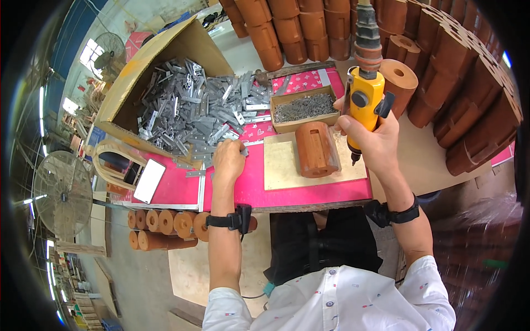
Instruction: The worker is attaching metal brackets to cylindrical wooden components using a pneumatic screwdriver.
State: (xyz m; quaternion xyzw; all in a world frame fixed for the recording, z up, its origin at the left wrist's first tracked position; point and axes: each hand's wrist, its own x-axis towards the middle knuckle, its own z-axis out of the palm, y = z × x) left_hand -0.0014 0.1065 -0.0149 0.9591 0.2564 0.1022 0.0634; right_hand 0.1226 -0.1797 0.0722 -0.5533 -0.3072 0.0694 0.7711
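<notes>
My right hand (371, 135) is wrapped round a yellow power screwdriver (366, 96), whose tip points down beside a reddish-brown wooden cylinder (316, 150). The cylinder has a slot in its side and rests on a pale wooden board (280, 165), and the bit is apart from it. My left hand (228, 160) is closed at the near edge of a heap of grey metal plates (190, 107). A small metal plate (244, 151) shows at its fingertips; the rest of its grip is hidden. Behind the cylinder sits a shallow cardboard box (276, 126) full of small screws.
A large tipped cardboard carton (124, 105) holds the heap's left part. Stacked brown cylinders (464, 71) line the right and back. A white phone (149, 181) leans by a wooden frame (102, 165). More cylinders (184, 223) lie below the pink tabletop (248, 193). Fans (63, 193) stand left.
</notes>
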